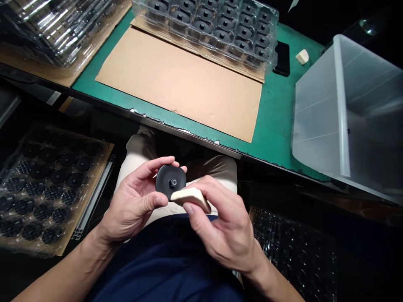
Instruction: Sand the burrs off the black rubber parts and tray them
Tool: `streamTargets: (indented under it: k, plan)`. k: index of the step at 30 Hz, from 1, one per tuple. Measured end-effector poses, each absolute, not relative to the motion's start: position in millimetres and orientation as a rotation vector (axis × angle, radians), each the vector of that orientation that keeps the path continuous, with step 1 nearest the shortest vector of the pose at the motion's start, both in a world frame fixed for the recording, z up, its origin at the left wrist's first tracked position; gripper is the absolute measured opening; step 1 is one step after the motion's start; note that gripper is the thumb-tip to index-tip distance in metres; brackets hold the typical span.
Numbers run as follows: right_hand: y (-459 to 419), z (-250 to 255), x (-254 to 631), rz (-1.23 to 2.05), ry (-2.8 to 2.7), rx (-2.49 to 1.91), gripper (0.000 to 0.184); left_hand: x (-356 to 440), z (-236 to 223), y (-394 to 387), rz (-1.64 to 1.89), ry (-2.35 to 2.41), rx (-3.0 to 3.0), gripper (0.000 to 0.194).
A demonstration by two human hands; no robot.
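1. Disc [163,178]: above your lap, round; hub axis points up at you.
2. Left hand [127,209] grips its rim, probably to leave the face exposed.
3. Right hand [228,222] pinches block [192,196], probably for tip control; long axis 10-to-4, tip at disc's 6, contact unclear.
4. Tray [272,58] at 1, bin [342,105] at 2, probably for reach.

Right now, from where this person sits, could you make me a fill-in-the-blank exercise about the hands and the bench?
The left hand holds a disc coloured ____. The bench top under the flat cardboard sheet is coloured ____. As the person sees it, the translucent bin stands toward the bench's ____ end. The pale block near the disc is held between the thumb and ____ of the other hand.

Missing words: black; green; right; fingers.
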State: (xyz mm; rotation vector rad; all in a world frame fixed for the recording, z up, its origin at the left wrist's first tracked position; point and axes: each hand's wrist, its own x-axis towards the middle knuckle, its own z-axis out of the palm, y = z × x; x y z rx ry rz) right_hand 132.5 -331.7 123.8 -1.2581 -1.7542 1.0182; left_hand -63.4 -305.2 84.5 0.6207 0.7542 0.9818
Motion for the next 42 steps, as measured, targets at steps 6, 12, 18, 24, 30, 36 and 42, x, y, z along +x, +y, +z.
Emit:
streamTargets:
  k: [6, 12, 18, 24, 30, 36, 42]
  plan:
    - [-327, 119, 136, 0.958, -1.761, -1.383, 0.013, -64, 81, -307, 0.968, 0.747, 0.623, 0.055]
    - [-327, 115, 137, 0.826, -1.792, -1.465, 0.014, -64, 78, -309, 0.963, 0.743, 0.624, 0.057]
    - [-332, 119, 140, 0.876, -1.682, -1.478, 0.014, -63, 84, -303, 1.026, 0.773, 0.603, 0.058]
    - [-331, 123, 139, 0.999, -1.749, -1.344, 0.013, -59, 86, -303, 0.983, 0.739, 0.619, 0.054]
    - [-329, 120, 141, 1.038, -1.789, -1.348, 0.012, -62, 85, -305, 0.914, 0.737, 0.546, 0.048]
    - [-329, 111, 142, 0.728, -1.906, -1.408, 0.018, -64, 84, -305, 0.898, 0.799, 0.474, 0.039]
    - [-340, 111, 136, 0.879, -1.901, -1.424, 0.015, -61, 80, -305, 0.86, 0.943, 0.373, 0.039]
